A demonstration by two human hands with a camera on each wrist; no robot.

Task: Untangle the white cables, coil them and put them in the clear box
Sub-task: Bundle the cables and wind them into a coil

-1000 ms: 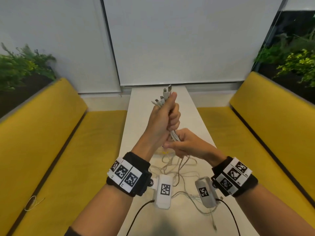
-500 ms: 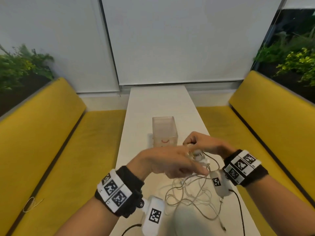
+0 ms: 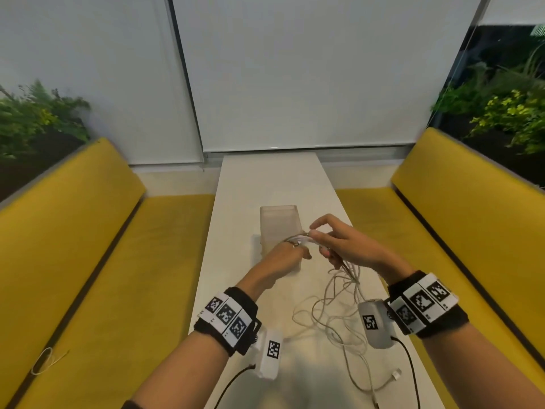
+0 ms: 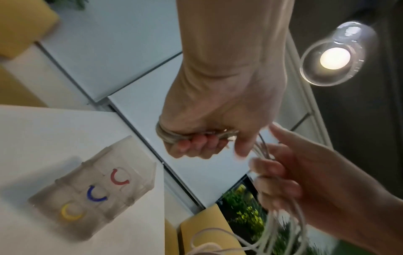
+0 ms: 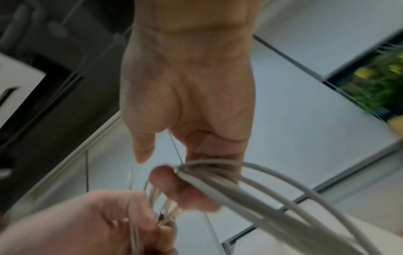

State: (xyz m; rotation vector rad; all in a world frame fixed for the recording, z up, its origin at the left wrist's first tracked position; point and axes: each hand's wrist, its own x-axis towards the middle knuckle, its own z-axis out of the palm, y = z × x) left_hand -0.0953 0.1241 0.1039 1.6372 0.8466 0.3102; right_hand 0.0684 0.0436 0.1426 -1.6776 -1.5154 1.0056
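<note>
Several white cables point(image 3: 333, 314) lie in a loose tangle on the white table point(image 3: 236, 290) and rise to both hands. My left hand point(image 3: 290, 256) is a fist gripping their ends, with turns of cable wound round its fingers point(image 4: 196, 143). Just to its right, my right hand point(image 3: 321, 240) pinches the same strands, and they run on through its curled fingers point(image 5: 174, 176). The clear box point(image 3: 280, 222) stands directly behind my left hand. In the left wrist view the clear box point(image 4: 93, 193) shows red, blue and yellow rings inside. One plug end point(image 3: 395, 374) rests near the table's front right.
Yellow benches point(image 3: 88, 261) point(image 3: 472, 231) run along both sides of the narrow table. A thin loop of string point(image 3: 44, 361) lies on the left bench. White blinds close off the far end, and plants point(image 3: 507, 119) stand behind the benches.
Both hands have come down from a raised position to low over the table, near the box. The cable ends no longer stick up out of my left fist.
</note>
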